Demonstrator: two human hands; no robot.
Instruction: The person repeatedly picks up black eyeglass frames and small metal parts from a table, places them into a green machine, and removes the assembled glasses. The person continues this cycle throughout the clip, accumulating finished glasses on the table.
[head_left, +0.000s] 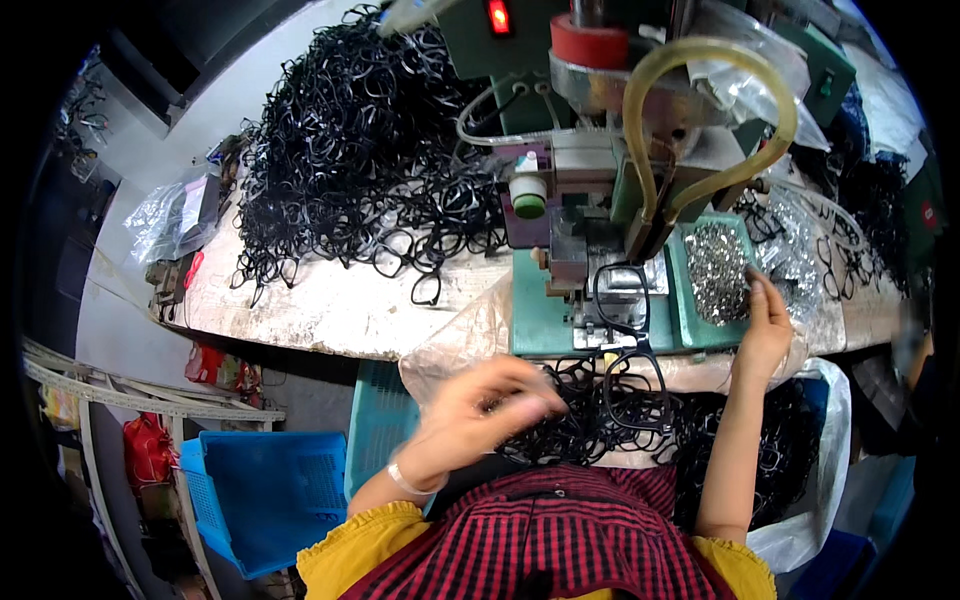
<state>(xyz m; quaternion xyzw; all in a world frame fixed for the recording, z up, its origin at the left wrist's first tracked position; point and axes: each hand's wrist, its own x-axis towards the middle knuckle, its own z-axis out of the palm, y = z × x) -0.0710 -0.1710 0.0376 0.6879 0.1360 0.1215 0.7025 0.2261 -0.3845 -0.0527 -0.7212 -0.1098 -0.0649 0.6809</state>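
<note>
A black eyeglass frame [649, 345] hangs at the front of a green bench machine [540, 330], one rim by the work fixture, the other below the machine's front edge. My left hand [490, 400] is smeared by motion above a heap of black frames [590, 425] near my lap; whether it holds anything is unclear. At the right edge of a green tray [738, 338] of small shiny metal parts [716, 275], the fingers of my right hand [766, 318] are drawn together. What lies between its fingertips is too small to make out.
A large pile of black eyeglass frames [350, 160] covers the bench's left. A yellowish hose [780, 75] loops in front of the machine head. A blue crate [215, 500] stands low at left. More frames fill a white bag [835, 420] at right.
</note>
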